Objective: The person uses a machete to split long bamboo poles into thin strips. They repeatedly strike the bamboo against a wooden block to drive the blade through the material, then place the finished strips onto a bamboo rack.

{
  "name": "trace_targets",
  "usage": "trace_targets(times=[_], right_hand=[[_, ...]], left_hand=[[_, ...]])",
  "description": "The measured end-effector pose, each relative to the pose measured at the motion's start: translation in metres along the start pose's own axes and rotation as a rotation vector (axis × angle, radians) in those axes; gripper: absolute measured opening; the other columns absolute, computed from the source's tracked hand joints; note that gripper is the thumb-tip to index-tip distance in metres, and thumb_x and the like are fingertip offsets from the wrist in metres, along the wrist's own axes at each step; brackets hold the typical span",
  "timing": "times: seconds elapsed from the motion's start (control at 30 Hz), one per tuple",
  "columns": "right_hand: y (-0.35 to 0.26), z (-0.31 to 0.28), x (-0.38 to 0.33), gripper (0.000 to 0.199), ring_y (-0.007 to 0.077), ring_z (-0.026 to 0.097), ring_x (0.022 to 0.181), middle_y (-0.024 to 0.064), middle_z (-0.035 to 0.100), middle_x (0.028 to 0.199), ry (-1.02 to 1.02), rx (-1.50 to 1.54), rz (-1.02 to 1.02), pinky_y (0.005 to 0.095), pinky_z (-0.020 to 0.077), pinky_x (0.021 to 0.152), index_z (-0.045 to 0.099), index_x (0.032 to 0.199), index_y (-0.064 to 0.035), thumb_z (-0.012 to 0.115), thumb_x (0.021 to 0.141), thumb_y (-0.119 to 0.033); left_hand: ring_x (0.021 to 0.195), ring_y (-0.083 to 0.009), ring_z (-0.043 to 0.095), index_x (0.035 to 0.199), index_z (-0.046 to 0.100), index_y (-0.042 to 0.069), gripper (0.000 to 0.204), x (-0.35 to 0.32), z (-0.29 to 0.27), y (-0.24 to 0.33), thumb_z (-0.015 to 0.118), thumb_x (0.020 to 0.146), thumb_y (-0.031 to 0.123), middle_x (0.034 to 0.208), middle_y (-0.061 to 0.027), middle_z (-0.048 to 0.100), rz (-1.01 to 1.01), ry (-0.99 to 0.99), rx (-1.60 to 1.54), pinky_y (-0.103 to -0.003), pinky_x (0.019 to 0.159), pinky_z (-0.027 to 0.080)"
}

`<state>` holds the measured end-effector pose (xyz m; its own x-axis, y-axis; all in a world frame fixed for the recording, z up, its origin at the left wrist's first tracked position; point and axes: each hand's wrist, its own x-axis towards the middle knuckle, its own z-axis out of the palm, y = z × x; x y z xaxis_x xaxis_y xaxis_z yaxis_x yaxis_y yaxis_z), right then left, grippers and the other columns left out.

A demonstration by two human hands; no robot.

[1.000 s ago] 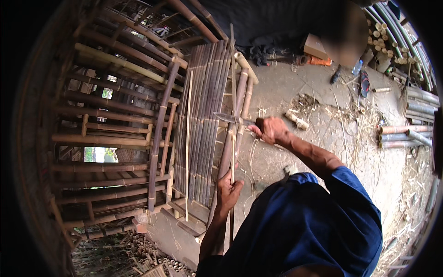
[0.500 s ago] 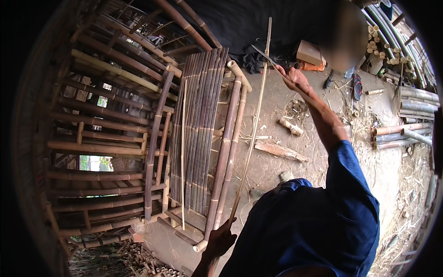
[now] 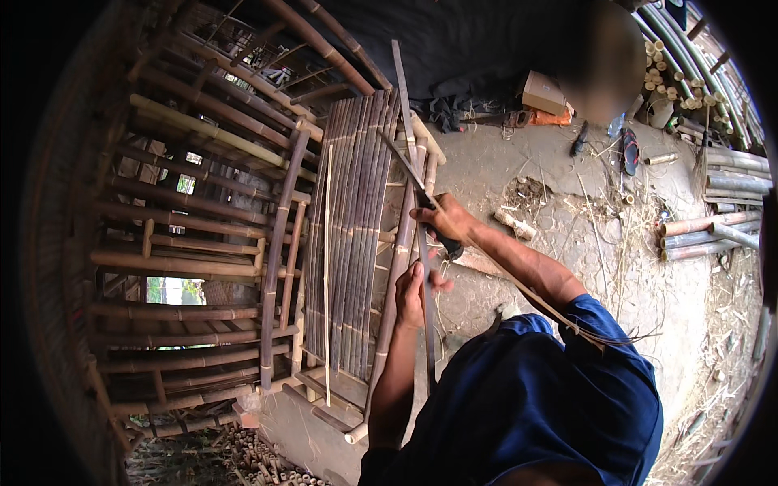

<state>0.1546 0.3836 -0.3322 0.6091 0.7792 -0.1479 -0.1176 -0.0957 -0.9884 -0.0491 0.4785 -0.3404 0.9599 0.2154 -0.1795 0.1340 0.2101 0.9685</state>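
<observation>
This looks like a bamboo workshop. Left of the left hand (image 3: 412, 296) stand bamboo frames (image 3: 178, 262); the right hand (image 3: 450, 220) grips a knife (image 3: 403, 168). Farther right, cut poles (image 3: 709, 222) lie piled, and scraps (image 3: 717, 375) litter the bare floor (image 3: 478, 166).

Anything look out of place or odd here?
Two things: a thin pale strand trails beside the right forearm to the blue sleeve, loose ends splayed; and a sandal lies on the littered floor, off any foot.

Cardboard box (image 3: 545, 92), plastic bottle (image 3: 617, 125) — dark sandal (image 3: 630, 152) nearby
</observation>
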Motion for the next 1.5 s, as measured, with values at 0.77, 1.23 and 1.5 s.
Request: trace_targets(times=[0.77,1.23,1.5], right_hand=[[0.042,-0.045,-0.013,0.078,0.0199,0.064,0.056,0.0120,0.066,0.066,0.153,-1.198,-0.411,0.0367,0.0470,0.041,0.066,0.100,-0.0059,0.020,0.098,-0.069],[0.079,-0.200,0.003,0.088,0.0305,0.066,0.070,0.0225,0.065,0.072,0.568,-0.471,0.229,0.0483,0.0522,0.070,0.063,0.073,0.0028,0.039,0.087,-0.081],[0.121,0.053,-0.098,0.036,0.0117,0.055,0.051,0.0034,0.061,0.063,0.317,0.401,0.211,0.0290,0.0444,0.046,0.067,0.082,-0.0032,0.078,0.082,-0.037]], left_hand=[[0.052,-0.0011,0.032,0.131,0.059,0.000,0.039,-0.099,-0.004,0.023,0.050,0.104,0.027,0.059,0.0091,0.033,-0.111,0.206,0.479,-0.021,0.046,0.026],[0.048,-0.0023,0.034,0.130,0.058,0.000,0.050,-0.190,-0.035,0.028,0.043,0.105,0.041,0.057,0.0065,0.037,-0.376,0.163,0.441,-0.022,0.045,0.029],[0.047,-0.0068,0.042,0.128,0.059,0.002,0.056,-0.067,-0.035,-0.035,0.037,0.105,0.047,0.063,0.0011,0.050,-0.549,-0.002,0.215,-0.023,0.045,0.035]])
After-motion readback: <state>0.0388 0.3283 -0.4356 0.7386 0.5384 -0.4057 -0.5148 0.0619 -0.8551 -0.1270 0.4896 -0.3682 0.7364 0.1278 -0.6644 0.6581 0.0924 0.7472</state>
